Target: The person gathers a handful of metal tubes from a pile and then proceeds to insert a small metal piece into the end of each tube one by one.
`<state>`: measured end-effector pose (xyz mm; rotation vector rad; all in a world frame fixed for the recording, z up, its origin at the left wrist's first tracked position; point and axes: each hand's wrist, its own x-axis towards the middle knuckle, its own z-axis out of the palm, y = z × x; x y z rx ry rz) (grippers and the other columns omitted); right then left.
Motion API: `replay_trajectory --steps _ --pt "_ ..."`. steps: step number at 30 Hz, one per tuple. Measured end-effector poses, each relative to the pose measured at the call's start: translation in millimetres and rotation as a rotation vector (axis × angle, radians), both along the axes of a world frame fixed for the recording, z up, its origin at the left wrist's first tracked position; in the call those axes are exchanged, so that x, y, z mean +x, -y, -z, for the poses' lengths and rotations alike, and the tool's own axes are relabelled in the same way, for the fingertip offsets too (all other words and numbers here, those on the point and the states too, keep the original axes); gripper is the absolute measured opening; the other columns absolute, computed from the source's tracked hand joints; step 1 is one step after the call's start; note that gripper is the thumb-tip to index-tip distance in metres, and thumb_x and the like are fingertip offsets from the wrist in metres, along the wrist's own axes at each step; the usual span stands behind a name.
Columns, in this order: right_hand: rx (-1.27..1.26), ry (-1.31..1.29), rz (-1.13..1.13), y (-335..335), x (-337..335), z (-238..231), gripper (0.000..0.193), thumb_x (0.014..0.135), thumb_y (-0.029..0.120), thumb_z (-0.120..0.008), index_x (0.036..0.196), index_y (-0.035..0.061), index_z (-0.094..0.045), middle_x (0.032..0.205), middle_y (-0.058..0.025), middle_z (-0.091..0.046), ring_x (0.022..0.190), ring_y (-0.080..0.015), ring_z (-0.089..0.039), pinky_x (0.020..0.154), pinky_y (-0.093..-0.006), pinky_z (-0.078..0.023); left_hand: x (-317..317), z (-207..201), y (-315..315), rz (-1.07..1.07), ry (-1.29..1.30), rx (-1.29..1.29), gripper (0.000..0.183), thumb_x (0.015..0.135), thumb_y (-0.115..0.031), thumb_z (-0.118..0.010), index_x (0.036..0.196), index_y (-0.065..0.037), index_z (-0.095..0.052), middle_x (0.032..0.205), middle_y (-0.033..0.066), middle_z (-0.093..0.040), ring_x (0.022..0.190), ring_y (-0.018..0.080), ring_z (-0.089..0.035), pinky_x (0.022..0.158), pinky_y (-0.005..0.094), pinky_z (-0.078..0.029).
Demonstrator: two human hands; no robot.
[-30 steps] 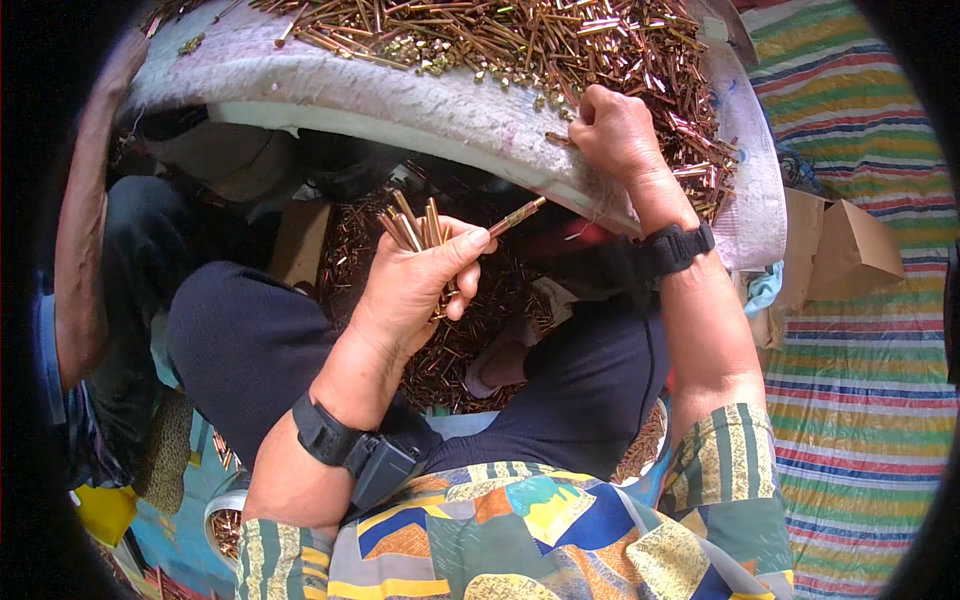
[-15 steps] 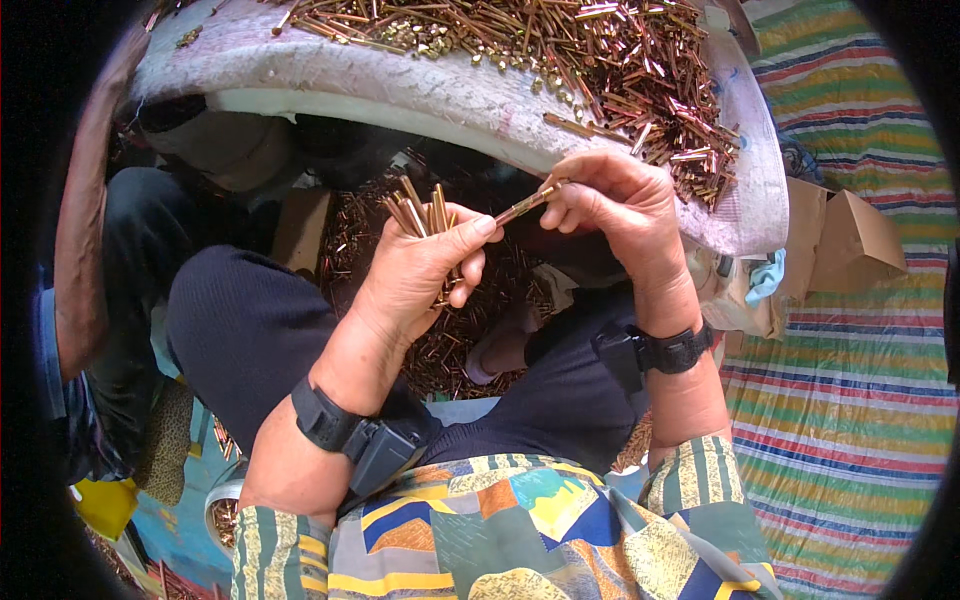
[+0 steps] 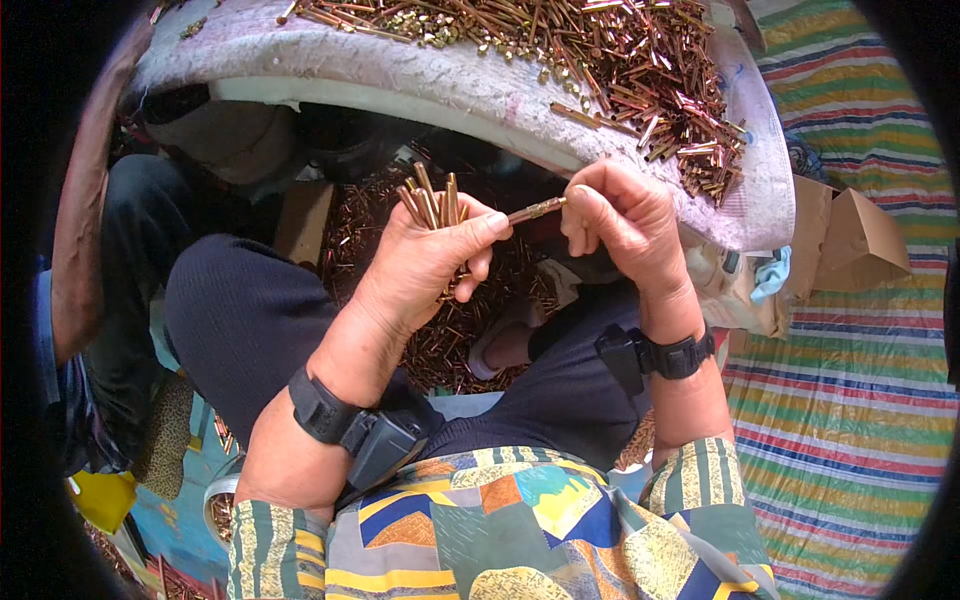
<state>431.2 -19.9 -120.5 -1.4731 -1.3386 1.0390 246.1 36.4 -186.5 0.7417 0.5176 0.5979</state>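
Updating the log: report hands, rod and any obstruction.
Left hand gripping rod bundle, one rod jutting rightward. Right hand at that rod's tip, grip partly hidden. Cloth-covered ledge beyond hands; nothing seen blocking rod.

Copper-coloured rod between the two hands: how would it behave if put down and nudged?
The rod is probably stiff: it runs straight from the left hand to the right hand's fingertips. It may well roll, as its slim body looks round. It could be somewhat slippery, judging by its metallic sheen.
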Motion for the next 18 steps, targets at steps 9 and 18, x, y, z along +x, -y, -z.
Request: replay_trajectory --steps 9,18 --pt "0.157 0.333 0.033 9.2 5.3 14.2 0.023 0.085 0.012 -0.056 0.064 0.0022 -0.052 0.05 0.0 -0.05 0.045 -0.0055 -0.043 0.043 -0.0219 -0.038 5.2 1.9 3.9 0.003 -0.028 0.076 0.015 0.079 -0.017 -0.064 0.076 -0.002 -0.06 0.049 0.0015 -0.05 0.036 0.0062 -0.042 0.031 0.0174 -0.031" --pt "0.087 0.082 -0.034 12.4 5.5 18.2 0.011 0.087 0.012 -0.053 0.084 0.0014 -0.054 0.061 -0.0003 -0.054 0.055 -0.0046 -0.048 0.05 -0.0191 -0.039 2.9 0.8 0.7 0.032 -0.021 0.078 0.015 0.078 -0.016 -0.065 0.075 -0.002 -0.06 0.049 0.0016 -0.05 0.037 0.0067 -0.044 0.032 0.0181 -0.033"
